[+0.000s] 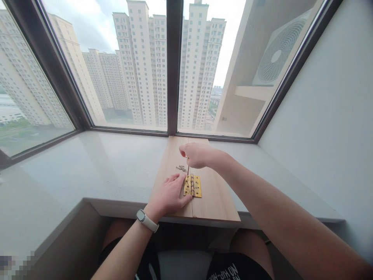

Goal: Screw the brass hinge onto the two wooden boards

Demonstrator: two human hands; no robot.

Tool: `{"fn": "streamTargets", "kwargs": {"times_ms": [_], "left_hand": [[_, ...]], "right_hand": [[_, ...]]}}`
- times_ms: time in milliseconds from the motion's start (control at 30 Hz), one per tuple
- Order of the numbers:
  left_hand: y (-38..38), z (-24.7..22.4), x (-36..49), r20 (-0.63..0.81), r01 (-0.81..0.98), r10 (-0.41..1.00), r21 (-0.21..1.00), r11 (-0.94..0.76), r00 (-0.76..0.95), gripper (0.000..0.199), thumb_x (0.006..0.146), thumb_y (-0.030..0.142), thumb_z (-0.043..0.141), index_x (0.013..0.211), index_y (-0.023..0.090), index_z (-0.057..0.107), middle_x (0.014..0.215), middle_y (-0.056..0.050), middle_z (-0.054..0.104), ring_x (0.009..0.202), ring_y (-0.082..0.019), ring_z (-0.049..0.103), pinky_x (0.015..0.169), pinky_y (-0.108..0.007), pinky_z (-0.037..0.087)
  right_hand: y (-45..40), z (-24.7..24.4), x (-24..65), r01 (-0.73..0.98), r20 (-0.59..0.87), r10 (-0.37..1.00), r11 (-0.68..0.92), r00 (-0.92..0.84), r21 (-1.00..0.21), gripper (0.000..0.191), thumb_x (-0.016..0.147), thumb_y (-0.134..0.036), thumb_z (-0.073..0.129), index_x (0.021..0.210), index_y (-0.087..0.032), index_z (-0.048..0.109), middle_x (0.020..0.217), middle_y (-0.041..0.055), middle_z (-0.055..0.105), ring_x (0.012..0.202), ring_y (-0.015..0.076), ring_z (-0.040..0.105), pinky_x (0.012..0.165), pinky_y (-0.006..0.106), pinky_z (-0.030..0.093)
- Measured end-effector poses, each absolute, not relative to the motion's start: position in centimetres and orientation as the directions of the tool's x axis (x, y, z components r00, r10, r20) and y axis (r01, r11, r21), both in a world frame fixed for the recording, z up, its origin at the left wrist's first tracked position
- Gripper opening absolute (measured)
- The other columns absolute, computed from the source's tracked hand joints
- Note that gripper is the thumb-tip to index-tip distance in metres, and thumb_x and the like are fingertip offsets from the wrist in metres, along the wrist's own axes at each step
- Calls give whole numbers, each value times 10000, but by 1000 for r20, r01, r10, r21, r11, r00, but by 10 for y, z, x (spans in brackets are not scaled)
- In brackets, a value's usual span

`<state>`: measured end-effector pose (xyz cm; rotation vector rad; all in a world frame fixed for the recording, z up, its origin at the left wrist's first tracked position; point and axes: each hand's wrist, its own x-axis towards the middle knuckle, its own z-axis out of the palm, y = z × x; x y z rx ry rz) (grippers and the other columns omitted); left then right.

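Bare and large, the right arm enters at the lower right corner and reaches to the middle of the frame. At the bottom edge, black shorts carry white lettering that reads "NO HIP-HO" before it is cut off; beside it, a second "NO" can be made out. On the left wrist, left of the lower centre, sits a pale watch, its screen too small to read.

Just below the middle of the frame, a yellow metal hinge lies opened flat across the seam of two pale boards. Dark marks on its leaves are too fine to read. The left hand lies over the left board, its grip spread, thumb at the lower end of the hinge's left leaf and forefinger at the upper end. The right hand, above the hinge, has its grip curled tight around a screwdriver; the handle is mostly hidden, and the shaft points down to the left leaf's top hole. Small screws lie in a loose heap on the left board, just left of the shaft.

The boards rest on a white tabletop. Across the top, dark-framed windows show tall towers and, upper right, a fan unit.
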<state>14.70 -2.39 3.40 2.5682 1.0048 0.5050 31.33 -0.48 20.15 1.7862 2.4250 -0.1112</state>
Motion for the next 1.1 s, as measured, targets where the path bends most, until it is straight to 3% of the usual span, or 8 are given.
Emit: {"fn": "streamTargets", "kwargs": {"times_ms": [267, 467, 733, 867, 967, 1100], "left_hand": [[-26, 35, 147, 209, 581, 688, 400, -709, 695, 766, 911, 592, 526, 1558, 240, 318, 1514, -115, 510, 1475, -357, 331, 1165, -514, 326], [-28, 34, 147, 225, 581, 676, 367, -726, 702, 763, 927, 570, 508, 1569, 212, 300, 1536, -123, 487, 1477, -357, 329, 1169, -505, 318], [-31, 36, 148, 238, 580, 667, 347, -737, 706, 732, 937, 546, 494, 1560, 213, 304, 1542, -120, 485, 1481, -345, 322, 1171, -506, 302], [-30, 34, 147, 244, 580, 662, 333, -744, 709, 744, 943, 553, 480, 1570, 196, 294, 1554, -124, 472, 1483, -350, 315, 1167, -503, 304], [-30, 33, 147, 244, 584, 662, 324, -745, 709, 751, 947, 555, 470, 1574, 185, 291, 1566, -128, 459, 1484, -352, 311, 1168, -503, 299], [-31, 34, 148, 241, 586, 659, 312, -748, 713, 746, 950, 551, 458, 1575, 177, 297, 1571, -130, 453, 1485, -351, 306, 1174, -506, 285]], "right_hand": [[-3, 201, 315, 950, -81, 951, 304, -297, 78, 197, 919, -304, 598, 1083, -199, 628, 1074, 111, 708, 941, 248, 651, 655, 302, 388], [-2, 198, 315, 952, -119, 945, 306, -305, -12, 284, 820, -157, 642, 1096, -217, 620, 1042, 81, 714, 891, 220, 643, 628, 289, 389], [1, 198, 317, 955, -56, 962, 273, -268, 117, 195, 932, -337, 593, 1072, -205, 630, 1015, 115, 707, 900, 255, 650, 646, 310, 381], [-3, 198, 315, 950, -77, 952, 303, -298, 69, 236, 872, -246, 637, 1104, -207, 621, 1132, 111, 692, 934, 235, 649, 650, 297, 394], [-5, 200, 313, 959, -121, 952, 284, -281, 7, 288, 836, -169, 633, 1121, -212, 619, 1071, 91, 708, 879, 213, 643, 618, 284, 386], [-6, 203, 312, 963, -89, 962, 262, -256, 62, 227, 900, -240, 608, 1121, -198, 638, 1035, 114, 717, 898, 238, 650, 643, 295, 395]]}}
